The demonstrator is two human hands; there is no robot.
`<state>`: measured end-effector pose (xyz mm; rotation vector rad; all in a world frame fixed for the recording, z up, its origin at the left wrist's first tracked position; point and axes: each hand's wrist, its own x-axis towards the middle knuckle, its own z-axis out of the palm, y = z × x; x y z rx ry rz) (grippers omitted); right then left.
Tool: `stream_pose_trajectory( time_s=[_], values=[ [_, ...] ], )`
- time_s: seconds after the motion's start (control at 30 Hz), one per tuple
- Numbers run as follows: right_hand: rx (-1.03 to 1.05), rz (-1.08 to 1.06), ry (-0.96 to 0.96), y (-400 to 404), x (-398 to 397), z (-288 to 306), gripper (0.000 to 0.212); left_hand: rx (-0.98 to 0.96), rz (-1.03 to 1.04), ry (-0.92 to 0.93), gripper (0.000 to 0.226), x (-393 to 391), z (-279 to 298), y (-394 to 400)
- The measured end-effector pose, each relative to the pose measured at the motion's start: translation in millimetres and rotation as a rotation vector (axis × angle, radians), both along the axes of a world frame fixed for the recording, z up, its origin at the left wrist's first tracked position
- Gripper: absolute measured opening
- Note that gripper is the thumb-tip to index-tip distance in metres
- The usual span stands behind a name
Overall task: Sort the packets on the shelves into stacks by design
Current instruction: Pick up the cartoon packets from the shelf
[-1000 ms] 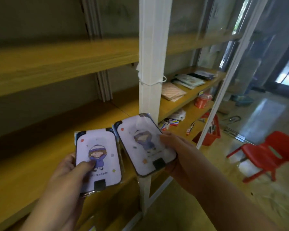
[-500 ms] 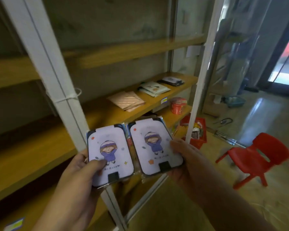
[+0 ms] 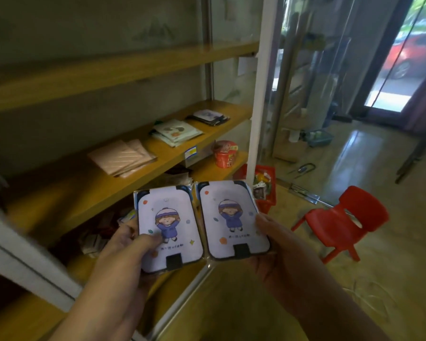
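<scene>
I hold two lilac packets side by side in front of the shelves, each printed with a cartoon child in a blue coat and hat. My left hand grips the left packet with its thumb on the front. My right hand grips the right packet by its right edge. On the wooden middle shelf lie three stacks: pink striped packets, white and green packets, and dark-edged lilac packets at the far end.
A red instant-noodle cup stands on the lower shelf, and loose packets lie lower down. White shelf posts frame the bay. A red basket and a red plastic chair sit on the floor at right.
My view has swung right along the shelves, so the three stacks now lie nearer and more central. Both hands have kept hold of their packets, which now sit level side by side.
</scene>
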<state>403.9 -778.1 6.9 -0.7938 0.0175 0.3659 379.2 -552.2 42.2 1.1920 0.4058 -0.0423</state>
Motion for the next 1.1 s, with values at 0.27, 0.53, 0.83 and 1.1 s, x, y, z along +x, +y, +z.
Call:
stream_pose_trajectory(
  time_s=[0.27,0.53,0.83,1.1],
  values=[
    [-0.011,-0.110,0.051,-29.3,72.1,4.9,0.027,-0.052,-0.086,-0.026,0.037,95.5,-15.9,-26.1],
    [-0.110,-0.123,0.071,-13.1,202.9,24.0,0.038,-0.054,-0.048,-0.080,0.037,226.0,-10.9,-7.1],
    [-0.165,-0.067,0.022,2.3,322.1,10.2,0.037,-0.030,-0.051,0.005,0.040,336.0,-12.1,-2.4],
    [-0.192,0.014,0.028,-34.4,438.0,-0.7,0.036,0.005,0.091,0.040,0.034,431.7,-23.2,-28.9]
  ],
)
